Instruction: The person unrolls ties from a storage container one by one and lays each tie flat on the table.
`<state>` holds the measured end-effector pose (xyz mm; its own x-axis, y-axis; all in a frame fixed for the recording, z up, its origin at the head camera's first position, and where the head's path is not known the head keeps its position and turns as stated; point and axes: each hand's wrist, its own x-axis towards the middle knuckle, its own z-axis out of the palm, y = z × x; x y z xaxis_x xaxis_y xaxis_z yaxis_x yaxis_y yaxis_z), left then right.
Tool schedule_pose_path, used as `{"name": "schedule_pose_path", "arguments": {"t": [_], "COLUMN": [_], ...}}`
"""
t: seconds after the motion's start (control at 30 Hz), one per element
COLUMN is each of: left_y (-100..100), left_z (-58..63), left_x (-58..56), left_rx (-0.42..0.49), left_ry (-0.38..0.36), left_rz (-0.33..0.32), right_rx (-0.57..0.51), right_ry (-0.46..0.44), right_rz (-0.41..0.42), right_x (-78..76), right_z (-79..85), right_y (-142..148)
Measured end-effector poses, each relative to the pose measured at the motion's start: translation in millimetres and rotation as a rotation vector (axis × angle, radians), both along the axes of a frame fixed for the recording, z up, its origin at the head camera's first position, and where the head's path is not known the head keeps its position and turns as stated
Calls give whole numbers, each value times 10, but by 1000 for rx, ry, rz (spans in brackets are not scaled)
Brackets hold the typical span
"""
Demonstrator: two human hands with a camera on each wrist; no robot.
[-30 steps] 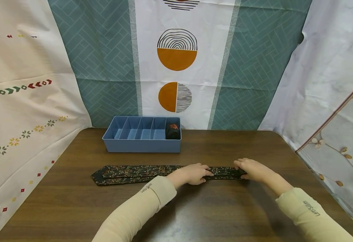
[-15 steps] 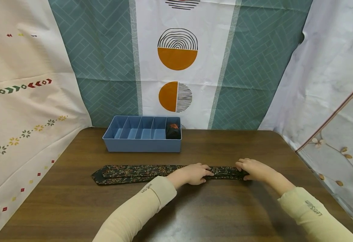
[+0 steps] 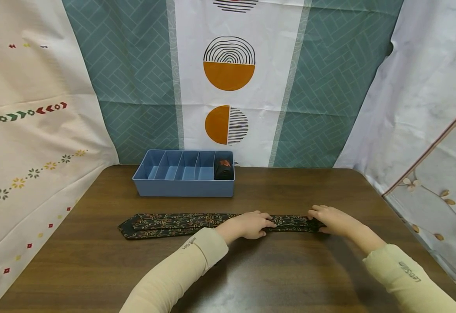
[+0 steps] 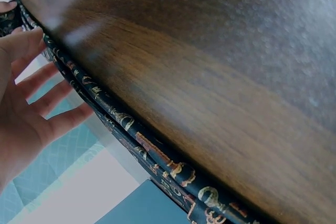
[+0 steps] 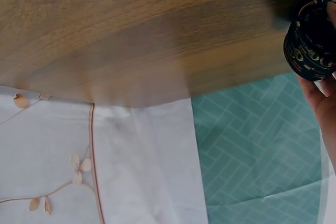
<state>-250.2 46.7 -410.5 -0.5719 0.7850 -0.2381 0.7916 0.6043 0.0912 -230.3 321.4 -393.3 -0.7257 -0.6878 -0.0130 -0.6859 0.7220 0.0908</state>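
Note:
A dark necktie [image 3: 181,221] with a gold and reddish pattern lies lengthwise across the brown table, its pointed end at the left. My left hand [image 3: 247,224] rests on it right of the middle. In the left wrist view the fingers [image 4: 65,121] of that hand are fairly straight and spread, and the thumb lies at the tie's edge. At the tie's right end, my right hand [image 3: 332,221] holds it between thumb and fingers. The right wrist view shows a rounded, coiled part of the necktie [image 5: 302,56] in that hand, cut off by the frame's edge.
A blue divided box [image 3: 185,189] stands behind the tie, toward the left. Its rightmost compartment holds a dark rolled item [image 3: 223,169] with a red figure on it. Patterned curtains [image 3: 138,87] hang behind and beside the table [image 3: 275,269].
My right hand has shifted slightly to the right with the tie's end in its grip. The left hand and the box stay where they were.

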Motion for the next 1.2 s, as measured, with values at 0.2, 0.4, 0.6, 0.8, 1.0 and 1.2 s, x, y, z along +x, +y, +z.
{"name": "schedule_pose_path", "arguments": {"t": [0.2, 0.4, 0.6, 0.8, 1.0, 1.2], "left_y": [-2, -2, -7, -15, -10, -2], "left_z": [7, 7, 7, 9, 8, 1], "left_x": [6, 11, 9, 11, 9, 4], "left_rx": [2, -1, 3, 14, 10, 4], "left_ry": [1, 7, 0, 2, -6, -3], "left_rz": [0, -4, -2, -12, -6, -3], "right_rx": [14, 18, 21, 9, -2, -10], "right_ry": [4, -3, -32, -25, -45, -56], "right_rz": [-14, -20, -46, -34, -64, -91], "right_x": [5, 8, -7, -12, -10, -9], "right_z": [6, 18, 19, 31, 29, 21], "right_y": [37, 87, 130, 169, 224, 270]}}
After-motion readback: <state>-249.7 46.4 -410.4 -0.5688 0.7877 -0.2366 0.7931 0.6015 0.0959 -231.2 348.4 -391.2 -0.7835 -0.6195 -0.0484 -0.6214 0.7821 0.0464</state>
